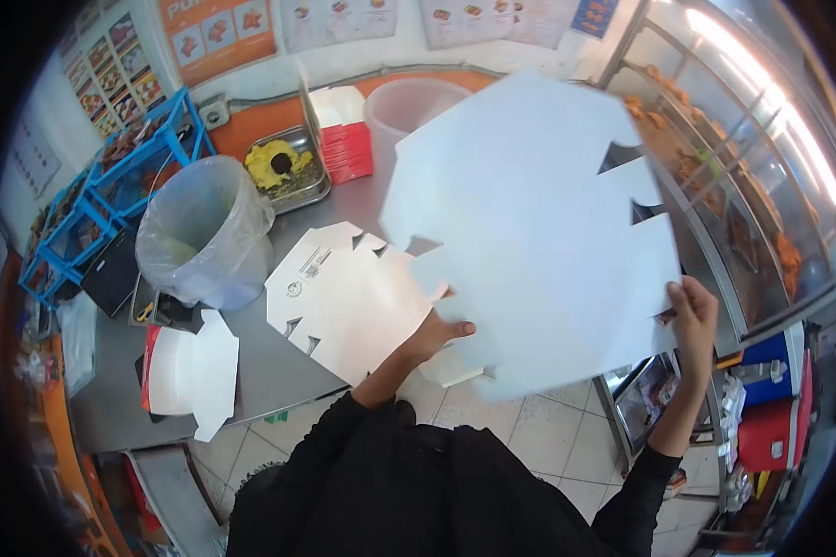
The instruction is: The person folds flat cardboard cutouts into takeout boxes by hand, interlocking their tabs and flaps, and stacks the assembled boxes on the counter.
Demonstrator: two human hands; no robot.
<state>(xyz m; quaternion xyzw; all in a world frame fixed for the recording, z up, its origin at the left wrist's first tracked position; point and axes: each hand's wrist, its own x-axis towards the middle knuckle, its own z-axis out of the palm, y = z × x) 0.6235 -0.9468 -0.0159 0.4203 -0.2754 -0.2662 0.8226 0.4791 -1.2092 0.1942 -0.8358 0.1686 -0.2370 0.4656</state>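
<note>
A large flat white cardboard box blank (539, 251), notched along its edges, is held up over the counter's front edge. My right hand (695, 316) pinches its right edge between thumb and fingers. At the lower left edge of the blank is my left hand (434, 339), its thumb lying on the near face and its other fingers partly hidden. Just left of that hand, a smaller flat box blank (344, 297) with printed marks lies on the metal counter, partly overlapped by the large one. A partly folded white and red box (193, 371) sits farther left.
On the counter (293, 218) stand a bag-lined bucket (204, 232), a metal tray (308, 176) with yellow food, stacked red cartons (346, 153) and a translucent tub (404, 104). Blue crates (149, 153) stand at left. A lit glass display case (743, 176) borders the right.
</note>
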